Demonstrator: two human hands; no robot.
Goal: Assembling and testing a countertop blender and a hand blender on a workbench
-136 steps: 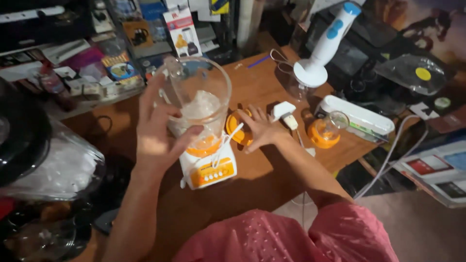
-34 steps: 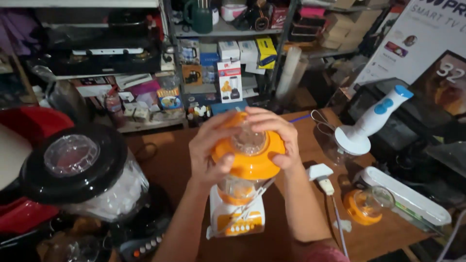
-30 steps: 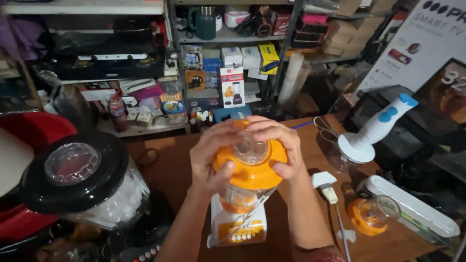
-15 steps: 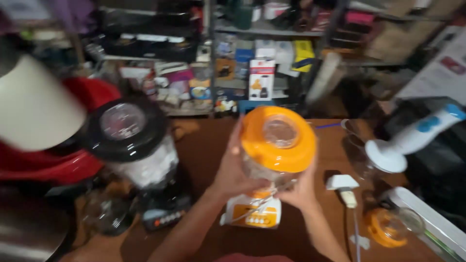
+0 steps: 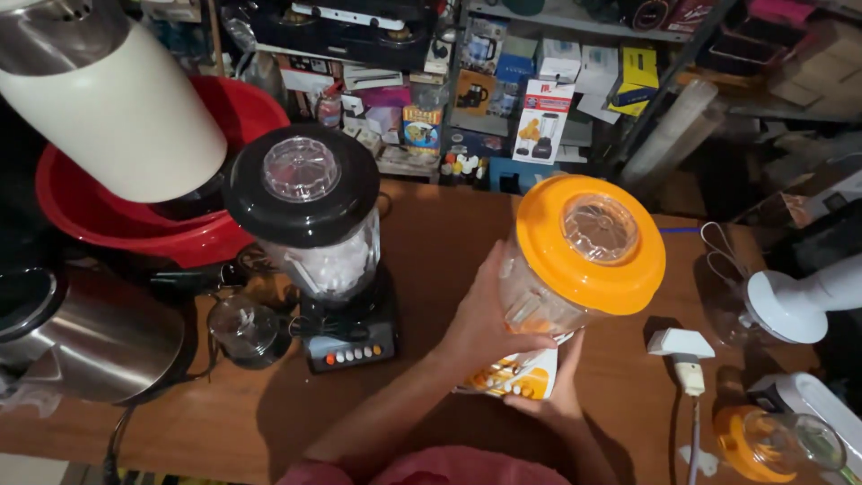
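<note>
Both hands, left hand (image 5: 489,319) and right hand (image 5: 552,395), clasp the orange-lidded blender jar (image 5: 575,260); it looks rigid, smooth, breakable, best held by its sides.

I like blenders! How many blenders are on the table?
2: a black-lidded blender standing left, and an orange-lidded blender held by both hands at centre. More may be hidden.

Orange-lidded blender jug (image 5: 575,269), tilted, on its base
</note>
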